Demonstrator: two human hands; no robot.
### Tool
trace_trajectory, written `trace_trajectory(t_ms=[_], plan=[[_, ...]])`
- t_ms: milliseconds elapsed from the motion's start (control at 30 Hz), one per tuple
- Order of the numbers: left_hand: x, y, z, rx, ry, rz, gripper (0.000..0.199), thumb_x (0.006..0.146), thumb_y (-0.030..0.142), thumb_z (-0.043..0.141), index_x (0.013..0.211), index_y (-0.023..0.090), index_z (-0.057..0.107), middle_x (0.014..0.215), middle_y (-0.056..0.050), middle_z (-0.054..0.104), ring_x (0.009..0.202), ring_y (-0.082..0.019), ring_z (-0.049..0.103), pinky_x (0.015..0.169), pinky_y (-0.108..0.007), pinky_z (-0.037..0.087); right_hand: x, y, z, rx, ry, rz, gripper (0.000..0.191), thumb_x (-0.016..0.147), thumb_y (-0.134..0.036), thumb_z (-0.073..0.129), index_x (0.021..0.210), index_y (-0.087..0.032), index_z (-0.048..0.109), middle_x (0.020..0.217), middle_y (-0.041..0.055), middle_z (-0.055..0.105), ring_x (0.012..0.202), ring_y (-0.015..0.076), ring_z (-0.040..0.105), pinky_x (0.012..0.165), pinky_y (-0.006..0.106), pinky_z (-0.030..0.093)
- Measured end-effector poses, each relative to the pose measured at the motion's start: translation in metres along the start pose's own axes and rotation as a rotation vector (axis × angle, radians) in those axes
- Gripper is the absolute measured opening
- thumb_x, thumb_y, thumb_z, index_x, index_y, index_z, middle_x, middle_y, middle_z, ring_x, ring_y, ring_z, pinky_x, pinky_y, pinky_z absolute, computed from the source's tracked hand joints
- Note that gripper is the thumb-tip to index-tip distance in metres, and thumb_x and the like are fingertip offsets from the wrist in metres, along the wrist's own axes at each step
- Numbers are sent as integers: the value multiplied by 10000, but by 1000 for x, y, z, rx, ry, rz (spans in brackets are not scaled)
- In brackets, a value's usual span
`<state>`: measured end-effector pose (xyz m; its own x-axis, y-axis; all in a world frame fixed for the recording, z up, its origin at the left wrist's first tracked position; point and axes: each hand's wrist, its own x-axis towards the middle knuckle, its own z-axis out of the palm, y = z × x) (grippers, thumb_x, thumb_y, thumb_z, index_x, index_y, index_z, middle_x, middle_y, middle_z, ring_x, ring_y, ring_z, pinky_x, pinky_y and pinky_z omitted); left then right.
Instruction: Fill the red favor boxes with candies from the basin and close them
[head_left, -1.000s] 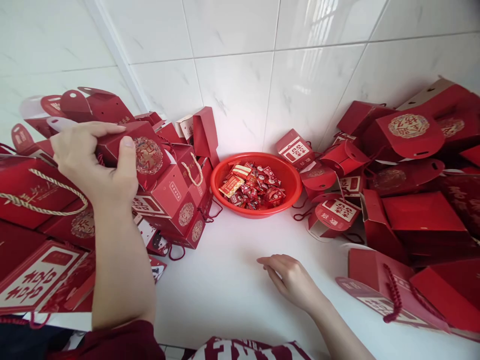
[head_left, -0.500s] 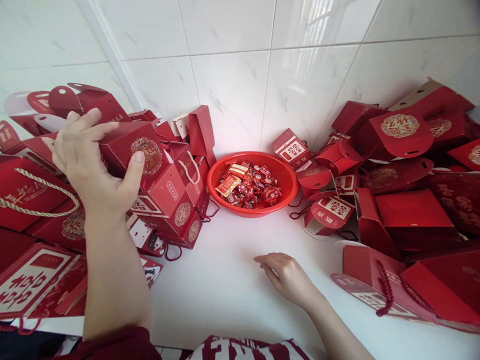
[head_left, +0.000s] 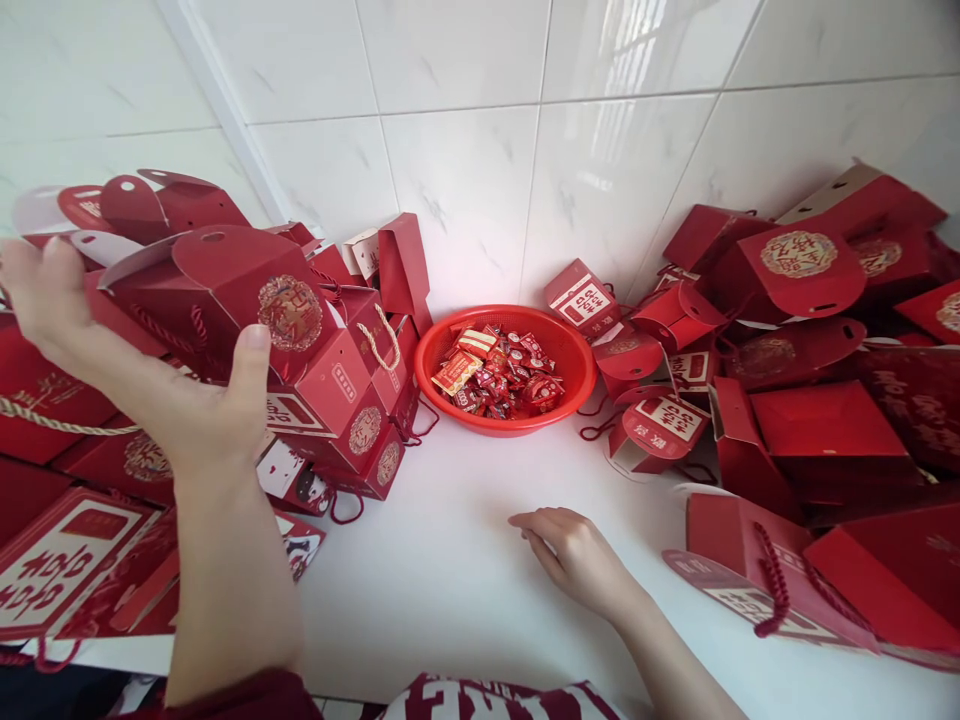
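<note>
My left hand is open, with thumb and fingers spread wide apart. It is in front of a dark red gift box with a round gold emblem, a rounded flap and a twisted cord, on top of the left stack. Part of that box is hidden behind the hand, and whether they touch I cannot tell. My right hand lies on the white table, loosely curled with its fingers together and nothing seen in them. Beyond it stands a red plastic basket holding wrapped candies.
Red gift boxes are stacked on the left, some with rope handles. More boxes are heaped on the right, several with open flaps. A white tiled wall rises behind the table.
My left hand has moved left and turned, its fingers now spread away from the emblem box. That box's rounded flap shows more fully. My right hand has stayed put.
</note>
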<state>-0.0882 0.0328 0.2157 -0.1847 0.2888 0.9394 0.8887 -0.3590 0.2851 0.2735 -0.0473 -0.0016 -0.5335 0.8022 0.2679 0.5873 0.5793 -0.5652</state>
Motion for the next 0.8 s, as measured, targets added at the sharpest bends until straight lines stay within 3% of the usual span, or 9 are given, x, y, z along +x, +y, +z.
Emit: trace_trajectory(t_ms=[67,100,200,300,567,800], plan=[[-18,-3,6,10,70,166,1146,591,504,717,1515,95,175,1588,-158,209,1514,-299,139,1243,-458,82,0,0,1,-4,2,-4,303,961,-108,437,1160,-208,642,941,44,737,841,194,698,767,334,528],[-29,-4,10,10,67,180,1141,628,457,714,1529,92,116,1605,-182,151,1518,-303,140,1242,-469,120,-1,0,1,-6,5,-6,302,960,-108,438,1158,-209,643,942,43,738,842,193,698,768,334,529],[-63,-2,21,19,40,48,1237,621,355,766,1542,81,-13,1615,-241,-27,1522,-323,128,1243,-469,160,-1,1,2,-14,17,-13,302,964,-112,437,1158,-216,644,951,44,740,846,191,699,771,333,529],[-84,3,27,78,30,-88,1228,649,318,785,1543,57,-15,1614,-275,-41,1536,-306,55,1257,-452,102,-2,0,3,-16,10,-20,298,966,-116,439,1156,-219,643,949,41,741,841,193,699,771,337,531],[-80,-17,33,-14,118,-289,1063,676,394,738,1510,50,175,1605,-265,151,1522,-273,157,1253,-442,101,-1,-1,1,-41,12,-30,299,962,-110,433,1146,-213,646,936,44,742,829,197,702,753,339,531],[-80,-30,37,-173,209,-165,836,725,317,673,1417,47,288,1466,-264,366,1424,-265,372,1205,-443,265,-1,-1,1,-41,-20,-6,306,955,-101,443,1153,-218,645,949,35,742,841,204,701,763,350,532]])
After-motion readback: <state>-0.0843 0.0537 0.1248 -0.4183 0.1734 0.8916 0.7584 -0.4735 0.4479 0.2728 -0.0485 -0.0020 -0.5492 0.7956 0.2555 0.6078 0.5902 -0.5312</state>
